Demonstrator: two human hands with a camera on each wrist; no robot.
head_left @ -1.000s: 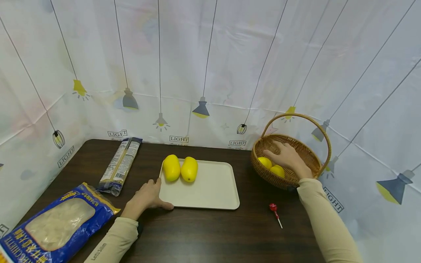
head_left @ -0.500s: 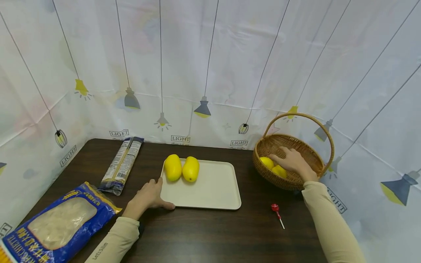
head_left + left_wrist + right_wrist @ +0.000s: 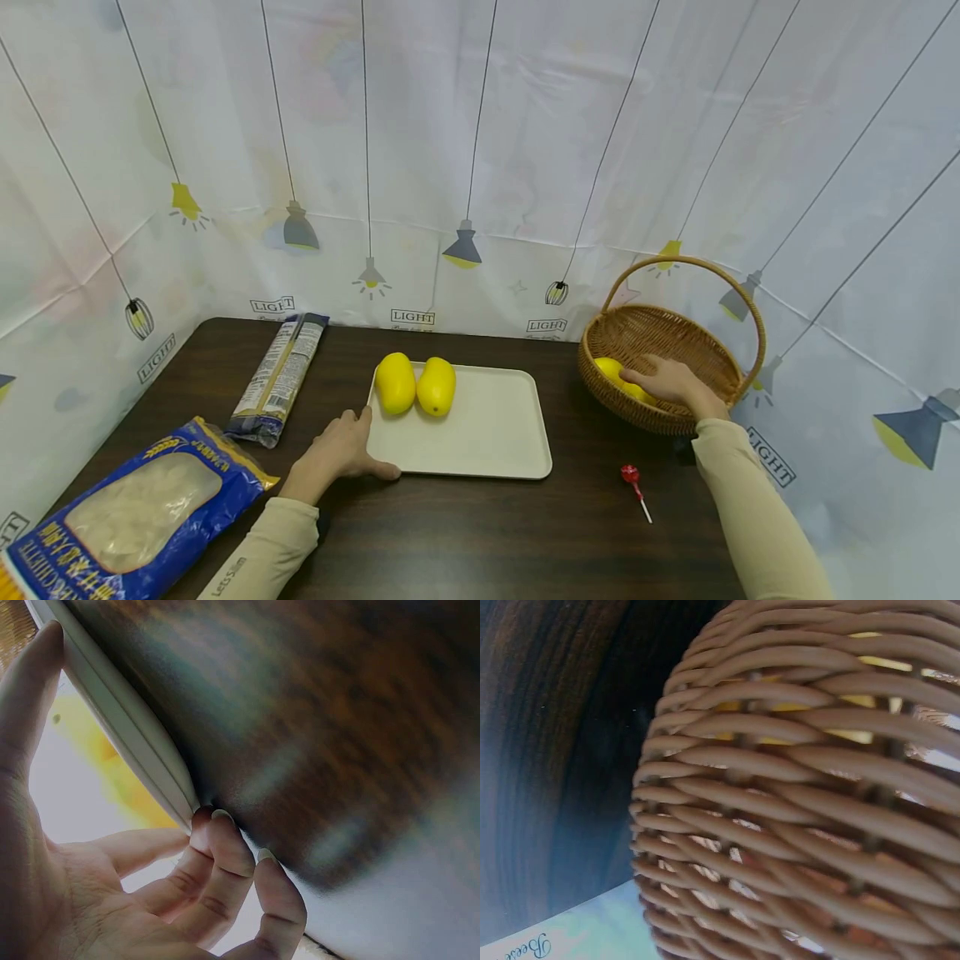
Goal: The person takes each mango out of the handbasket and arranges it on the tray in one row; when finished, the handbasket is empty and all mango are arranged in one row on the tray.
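My left hand (image 3: pixel 337 450) holds the left front corner of a cream tray (image 3: pixel 487 425), the thumb at its front edge and the fingers at its left side. In the left wrist view, the fingertips meet the tray's rim (image 3: pixel 127 727). Two plump yellow mangoes (image 3: pixel 395 383) lie at the tray's left end. To the right, my right hand (image 3: pixel 671 383) reaches down into a wicker basket (image 3: pixel 637 329), its thumb against a lemon-like yellow fruit (image 3: pixel 638 393). Another yellow fruit (image 3: pixel 607 367) is beside it. The basket's woven wall (image 3: pixel 802 780) hides the right fingers in the right wrist view.
A red lollipop (image 3: pixel 630 475) lies on the dark wooden table (image 3: pixel 480 533) in front of the basket. At the left are a blue pasta bag (image 3: pixel 142 508) and a long packet (image 3: pixel 277 379). The basket's tall handle (image 3: pixel 693 262) arches over its opening. A printed curtain (image 3: pixel 510 167) stands behind.
My right hand has lowered onto the yellow fruit in the basket and shifted slightly rightward, its fingers pointing more downward. The left hand stays at the tray corner. The view has shifted slightly.
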